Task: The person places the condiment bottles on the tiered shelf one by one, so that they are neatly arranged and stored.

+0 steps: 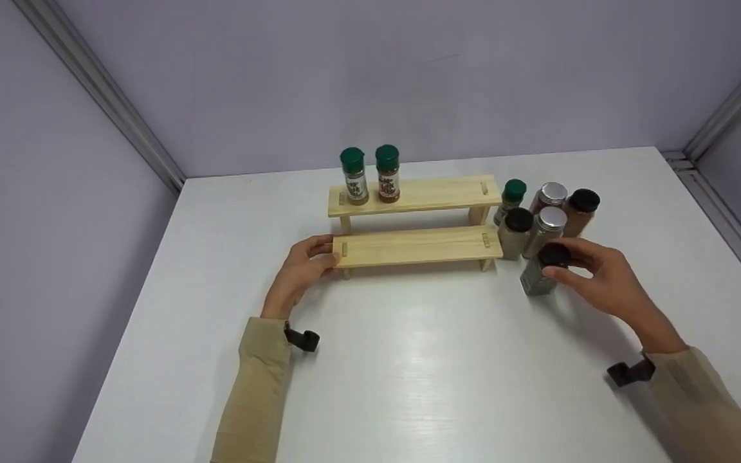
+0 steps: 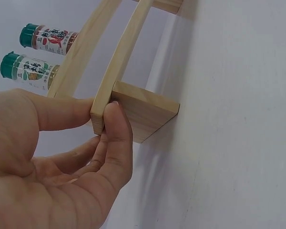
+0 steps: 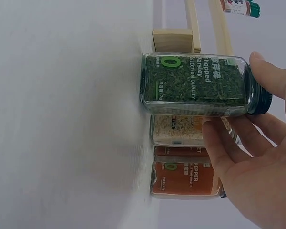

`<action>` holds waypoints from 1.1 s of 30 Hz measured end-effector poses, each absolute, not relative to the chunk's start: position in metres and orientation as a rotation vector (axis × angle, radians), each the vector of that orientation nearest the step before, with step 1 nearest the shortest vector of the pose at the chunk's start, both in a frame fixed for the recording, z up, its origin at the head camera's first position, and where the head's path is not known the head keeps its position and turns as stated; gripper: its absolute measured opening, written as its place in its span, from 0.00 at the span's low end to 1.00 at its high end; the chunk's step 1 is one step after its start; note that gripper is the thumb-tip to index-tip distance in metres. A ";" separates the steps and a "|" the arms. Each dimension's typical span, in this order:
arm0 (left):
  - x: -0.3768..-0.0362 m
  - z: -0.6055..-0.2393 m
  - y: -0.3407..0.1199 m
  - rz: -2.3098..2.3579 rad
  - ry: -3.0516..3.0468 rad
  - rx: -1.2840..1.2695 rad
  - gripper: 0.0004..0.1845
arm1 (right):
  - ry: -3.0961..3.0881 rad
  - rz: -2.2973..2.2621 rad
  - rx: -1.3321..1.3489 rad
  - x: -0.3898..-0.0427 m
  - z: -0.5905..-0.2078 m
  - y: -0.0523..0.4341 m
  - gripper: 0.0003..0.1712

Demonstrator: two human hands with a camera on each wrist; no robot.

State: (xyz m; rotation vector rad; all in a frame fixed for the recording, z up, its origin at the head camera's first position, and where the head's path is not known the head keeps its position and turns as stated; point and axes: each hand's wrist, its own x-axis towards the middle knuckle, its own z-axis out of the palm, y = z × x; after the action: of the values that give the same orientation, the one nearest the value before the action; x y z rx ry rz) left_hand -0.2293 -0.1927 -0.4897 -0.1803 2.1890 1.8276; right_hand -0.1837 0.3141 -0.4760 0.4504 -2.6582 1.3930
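A two-tier wooden rack (image 1: 415,245) stands mid-table, with two green-capped spice bottles (image 1: 354,177) (image 1: 388,173) upright on the left of its upper shelf. My left hand (image 1: 325,254) pinches the left end of the lower shelf. In the left wrist view the thumb and a curled finger of that hand (image 2: 102,112) clamp the board's end above the rack's leg (image 2: 145,114). My right hand (image 1: 567,267) grips a black-capped jar of green herbs (image 1: 538,280) around its cap, just right of the rack's front corner. The right wrist view shows this jar (image 3: 195,86) held near the lid; whether it is lifted is unclear.
Several more spice jars (image 1: 549,222) with green, silver and black caps cluster right of the rack, close behind the held jar. Two of them (image 3: 181,131) (image 3: 183,179) show beside it in the right wrist view. The white table (image 1: 409,373) meets grey walls at the back and sides.
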 end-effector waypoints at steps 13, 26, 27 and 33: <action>-0.229 -0.490 -0.195 1.867 2.144 -0.152 0.29 | -2.590 1.351 0.454 -0.178 -0.461 0.312 0.27; -0.230 -0.489 -0.193 1.858 2.150 -0.171 0.29 | -2.426 1.281 0.574 -0.181 -0.411 0.297 0.28; -0.230 -0.489 -0.193 1.860 2.151 -0.170 0.29 | -2.416 1.282 0.575 -0.182 -0.408 0.295 0.28; -0.230 -0.490 -0.192 1.847 2.168 -0.172 0.28 | -2.353 1.315 0.586 -0.187 -0.393 0.286 0.27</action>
State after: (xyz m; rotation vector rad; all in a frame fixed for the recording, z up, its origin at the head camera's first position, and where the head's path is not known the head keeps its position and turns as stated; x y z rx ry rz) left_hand -0.2300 -0.1923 -0.4905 -0.1719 2.1682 1.8466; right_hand -0.1870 0.2860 -0.3928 0.5860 -2.3529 1.3152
